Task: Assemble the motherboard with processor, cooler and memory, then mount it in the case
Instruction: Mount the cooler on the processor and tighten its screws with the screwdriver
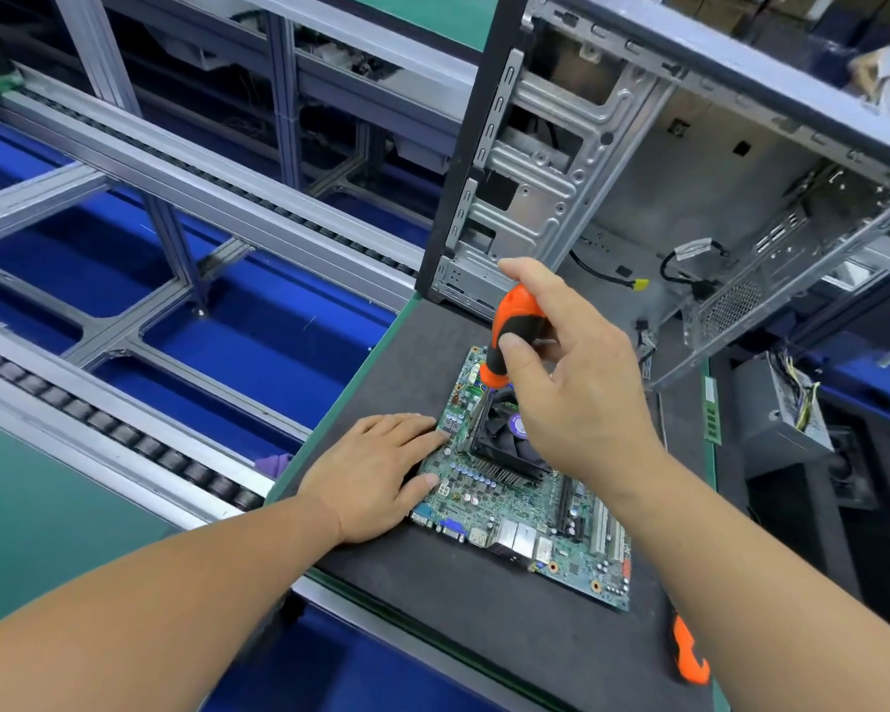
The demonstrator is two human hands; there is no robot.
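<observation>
A green motherboard (509, 511) lies flat on a dark mat (432, 583). A black cooler (504, 444) with a fan sits on the board. My right hand (571, 372) grips an orange and black screwdriver (512, 331), held upright, its shaft pointing down at the cooler's far left corner. My left hand (376, 470) rests flat, fingers straight, pressing on the board's left edge. The open metal case (638, 197) lies on its side behind the board, with cables inside. A green memory stick (711, 408) lies to the right of the board.
A second orange-handled tool (689, 655) lies on the mat at the near right. A grey power supply (782, 408) with wires sits at the right. Roller conveyor rails (124, 429) and blue bins (258, 321) run along the left.
</observation>
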